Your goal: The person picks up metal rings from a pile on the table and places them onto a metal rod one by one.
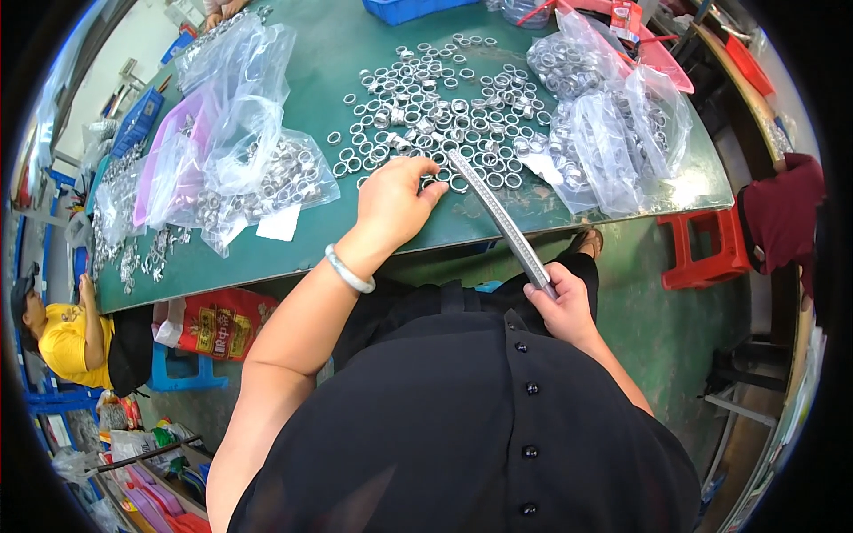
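Right hand (566,306): fingers clamped on long grey metal bar (500,216). Left hand (391,202): beside round silver metal rings (426,127); can't tell fingers' grip.

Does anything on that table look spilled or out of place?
Perhaps the loose metal rings: they sprawl unevenly across the green table, while others sit in clear plastic bags. I can't tell whether they were spilled.

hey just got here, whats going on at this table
A person is handling loose silver rings spread over a green table. The right hand grips the near end of a long grey stick, whose far end is at the rings. The left hand is at the spread's near edge; whether it holds a ring is unclear. Clear plastic bags lie on both sides.
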Demonstrator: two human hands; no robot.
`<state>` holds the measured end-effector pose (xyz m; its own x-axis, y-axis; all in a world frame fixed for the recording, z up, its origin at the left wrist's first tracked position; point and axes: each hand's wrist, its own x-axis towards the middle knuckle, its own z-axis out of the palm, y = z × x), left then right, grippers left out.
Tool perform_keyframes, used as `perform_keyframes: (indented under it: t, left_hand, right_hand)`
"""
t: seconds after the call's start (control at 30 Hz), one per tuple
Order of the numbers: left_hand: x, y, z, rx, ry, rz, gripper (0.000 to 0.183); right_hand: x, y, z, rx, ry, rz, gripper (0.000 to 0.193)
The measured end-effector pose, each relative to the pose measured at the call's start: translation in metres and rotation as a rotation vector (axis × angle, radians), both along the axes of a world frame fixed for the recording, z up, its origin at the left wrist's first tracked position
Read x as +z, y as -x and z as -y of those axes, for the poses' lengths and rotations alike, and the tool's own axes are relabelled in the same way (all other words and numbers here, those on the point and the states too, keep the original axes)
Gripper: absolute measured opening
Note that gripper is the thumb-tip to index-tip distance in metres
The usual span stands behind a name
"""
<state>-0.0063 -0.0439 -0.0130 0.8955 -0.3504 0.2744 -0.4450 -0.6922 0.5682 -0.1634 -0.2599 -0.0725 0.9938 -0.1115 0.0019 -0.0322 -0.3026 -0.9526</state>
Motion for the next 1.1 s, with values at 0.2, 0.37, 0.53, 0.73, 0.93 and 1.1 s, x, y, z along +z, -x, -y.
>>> perform_keyframes:
  t: [0.2, 0.37, 0.53, 0.73, 0.93, 1.1]
  left_hand:
    - [0.0, -0.007, 0.009, -0.093, -0.153, 0.031, 0.018]
    - [-0.012, -0.016, -0.002, -0.139, 0.39, -0.203, 0.007]
    - [0.009, -0.01, -0.005, -0.228, 1.026, -0.785, 0.005]
    - [0.0, -0.006, -0.009, -0.274, 1.042, -0.72, 0.01]
    - [0.003, -0.003, -0.012, -0.376, 0.886, -0.638, 0.049]
    - [0.01, 0.004, -0.014, -0.532, 0.738, -0.675, 0.063]
  right_hand:
    - [-0.003, 0.002, 0.004, -0.015, -0.025, 0.003, 0.013]
    - [-0.002, 0.0, 0.002, -0.001, -0.005, 0.017, 0.013]
    - [-0.002, 0.0, 0.004, 0.033, 0.037, 0.019, 0.013]
    - [0.005, -0.002, 0.0, 0.068, 0.088, 0.036, 0.013]
    - [0.006, 0.001, 0.001, 0.077, 0.113, 0.034, 0.013]
    - [0.01, -0.002, -0.003, 0.119, 0.108, 0.068, 0.012]
